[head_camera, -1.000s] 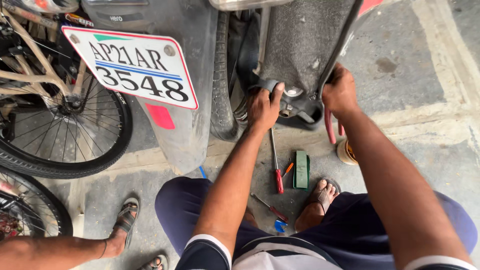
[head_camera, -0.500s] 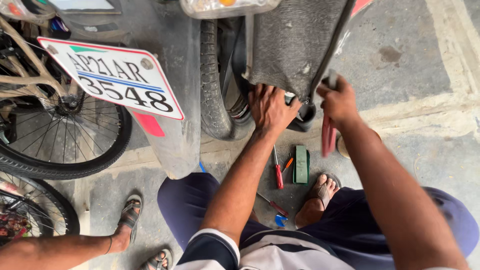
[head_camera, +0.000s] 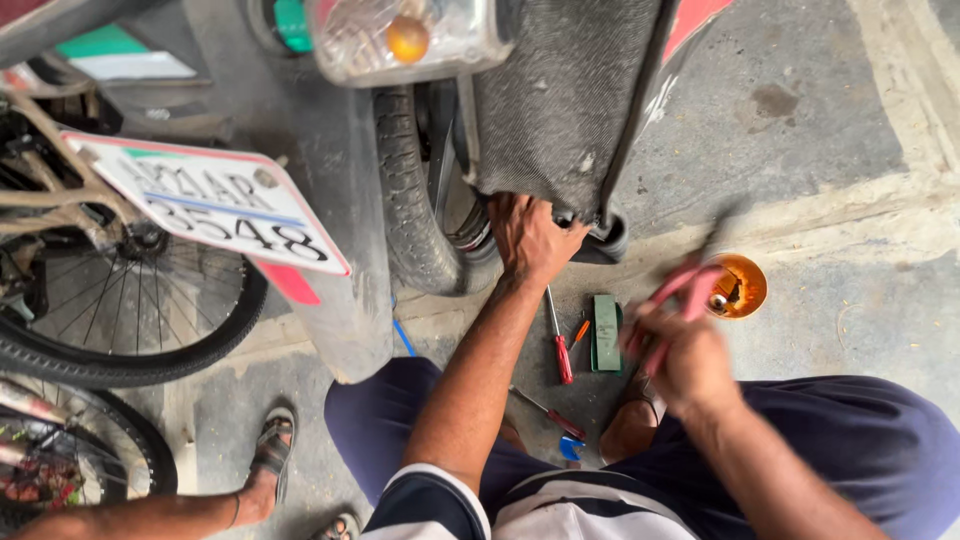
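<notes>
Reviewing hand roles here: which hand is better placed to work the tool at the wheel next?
Probably the right hand: it grips the red-handled pliers. The left hand is busy at the dark guard.
</notes>
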